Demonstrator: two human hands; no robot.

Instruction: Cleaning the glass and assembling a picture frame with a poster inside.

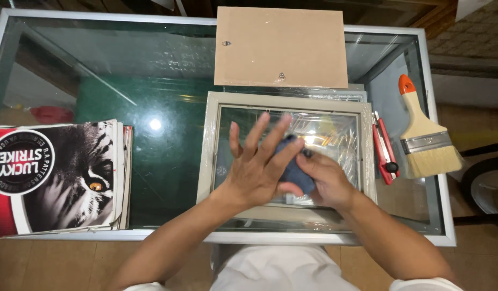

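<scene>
A pale picture frame (208, 145) with a glass pane lies flat on the glass table (152, 102). My right hand (325, 182) grips a dark blue cloth (293, 170) over the pane's middle. My left hand (258, 161) rests flat on the cloth with its fingers spread and pointing away from me. Part of the cloth is hidden under both hands.
A brown backing board (281, 47) lies just behind the frame. A red utility knife (384, 148) and a wide paintbrush with an orange tip (424, 137) lie to the right. A stack of printed posters (58, 178) sits at the left front corner.
</scene>
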